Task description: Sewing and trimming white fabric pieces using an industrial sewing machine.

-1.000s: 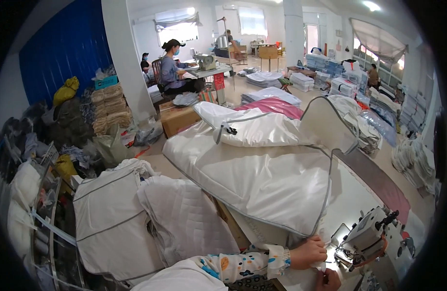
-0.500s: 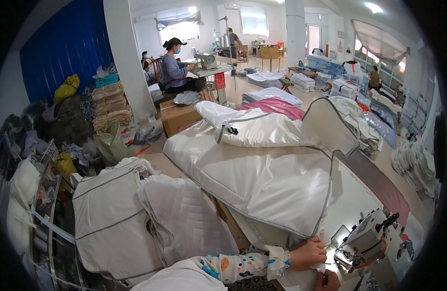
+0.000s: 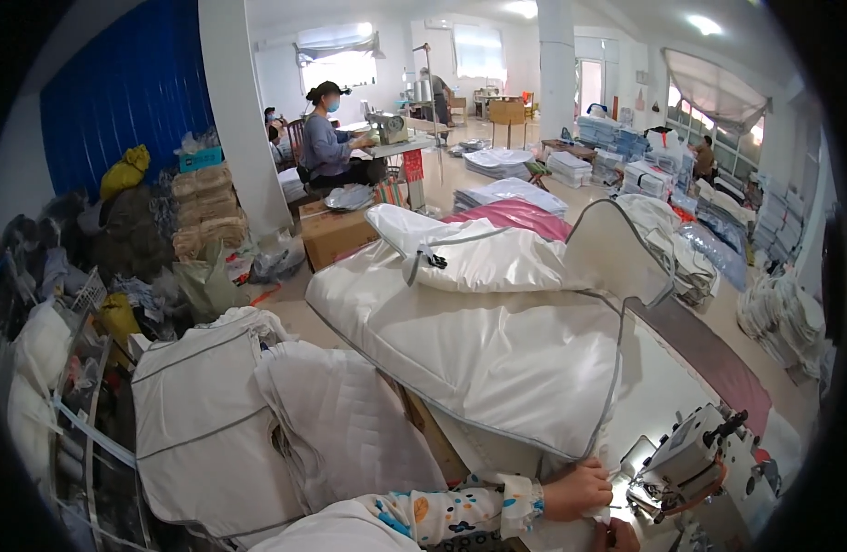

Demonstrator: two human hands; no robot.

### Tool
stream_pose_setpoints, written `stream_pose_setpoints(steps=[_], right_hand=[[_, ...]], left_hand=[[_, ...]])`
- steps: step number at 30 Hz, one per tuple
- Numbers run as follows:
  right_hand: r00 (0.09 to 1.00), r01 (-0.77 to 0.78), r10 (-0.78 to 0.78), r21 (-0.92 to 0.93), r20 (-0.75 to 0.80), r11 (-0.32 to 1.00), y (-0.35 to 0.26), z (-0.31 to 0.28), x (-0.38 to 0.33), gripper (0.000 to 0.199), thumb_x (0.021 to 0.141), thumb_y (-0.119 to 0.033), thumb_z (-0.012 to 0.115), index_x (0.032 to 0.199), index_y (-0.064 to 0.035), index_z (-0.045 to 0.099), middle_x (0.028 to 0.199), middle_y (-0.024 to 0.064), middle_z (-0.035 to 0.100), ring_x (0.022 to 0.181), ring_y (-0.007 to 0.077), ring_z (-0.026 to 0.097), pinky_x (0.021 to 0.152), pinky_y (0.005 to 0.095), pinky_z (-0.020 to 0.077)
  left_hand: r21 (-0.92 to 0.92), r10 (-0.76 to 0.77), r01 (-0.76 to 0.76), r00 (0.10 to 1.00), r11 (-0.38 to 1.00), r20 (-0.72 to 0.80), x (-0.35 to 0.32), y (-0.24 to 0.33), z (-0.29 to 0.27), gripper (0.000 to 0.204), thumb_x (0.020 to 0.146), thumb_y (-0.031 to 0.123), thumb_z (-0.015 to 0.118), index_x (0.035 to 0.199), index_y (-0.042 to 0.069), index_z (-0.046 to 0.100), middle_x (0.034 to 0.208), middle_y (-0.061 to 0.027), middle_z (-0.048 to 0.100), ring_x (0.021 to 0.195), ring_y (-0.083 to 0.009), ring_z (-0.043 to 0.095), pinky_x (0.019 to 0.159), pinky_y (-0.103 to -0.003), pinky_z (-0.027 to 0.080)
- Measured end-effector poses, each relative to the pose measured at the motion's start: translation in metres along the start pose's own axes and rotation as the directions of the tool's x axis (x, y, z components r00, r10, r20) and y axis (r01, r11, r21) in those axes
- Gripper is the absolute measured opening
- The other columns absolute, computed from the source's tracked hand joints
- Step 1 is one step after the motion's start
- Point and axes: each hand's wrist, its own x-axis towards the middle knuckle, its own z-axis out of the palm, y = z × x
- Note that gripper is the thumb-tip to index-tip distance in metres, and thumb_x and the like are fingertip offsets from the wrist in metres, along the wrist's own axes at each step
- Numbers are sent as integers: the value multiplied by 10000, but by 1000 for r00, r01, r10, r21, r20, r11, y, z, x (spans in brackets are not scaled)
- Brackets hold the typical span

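A large white fabric cover with grey piped edges is spread over the sewing table in front of me, its near corner reaching the sewing machine. My left hand, in a floral sleeve with a white cuff, is closed on the white fabric at that corner, just left of the lit needle area. Close below it, at the lower edge, my right hand pinches the edge of the same white fabric. Only part of the right hand shows. A black buckle lies on the folded upper part of the cover.
Left of me lie another piped white cover and quilted white fabric. Behind the table stands a cardboard box. A person sits at another sewing machine. A pink strip runs along the table's right side.
The view has shifted slightly. Both hands stay at the cover's near corner, the left hand a little lower in view. The standing person at the back has changed posture.
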Motion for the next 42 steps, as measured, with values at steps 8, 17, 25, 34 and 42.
stream_pose_setpoints(steps=[8, 17, 25, 34, 42], right_hand=[[697, -684, 602, 614, 390, 394, -15, -17, 2, 362, 1055, -298, 526, 976, 36, 638, 734, 71, 626, 560, 98, 518, 501, 227, 399], [642, -766, 508, 465, 574, 444, -31, -25, 27, 294, 1035, -239, 542, 955, 29, 630, 792, 116, 687, 626, 162, 647, 577, 259, 524], [665, -746, 546, 428, 509, 511, -27, -16, 21, 231, 1012, -144, 549, 893, 30, 642, 755, 93, 667, 607, 135, 611, 566, 256, 500], [662, -748, 500, 452, 558, 486, -32, -22, 25, 254, 1025, -179, 538, 966, 37, 657, 769, 84, 674, 611, 122, 596, 572, 247, 484], [667, -745, 497, 478, 555, 465, -28, -21, 22, 245, 1019, -185, 555, 979, 33, 658, 741, 83, 670, 612, 136, 624, 568, 258, 500]], left_hand=[[-97, -7, 0, 998, 995, -66, 1, -2, -4, 209, 658, 121, 683, 844, 114, 590, 824, -32, 583, 899, -253, 581, 901, -406, 393], [-181, 1, -17, 996, 983, -89, 0, -3, -7, 239, 626, 111, 705, 849, 130, 622, 821, -7, 598, 890, -247, 572, 893, -407, 378], [-196, 78, -75, 997, 978, 7, 0, -3, -18, 276, 599, 176, 782, 823, 143, 623, 844, 17, 601, 921, -244, 547, 912, -434, 342], [-148, 79, -87, 995, 985, -61, 1, 1, -14, 335, 506, 258, 819, 766, 156, 633, 814, 8, 602, 885, -240, 562, 890, -425, 364], [-89, 120, -129, 988, 988, -101, -1, 1, -12, 217, 524, 213, 750, 687, 178, 612, 755, 34, 571, 843, -219, 540, 869, -419, 355]])
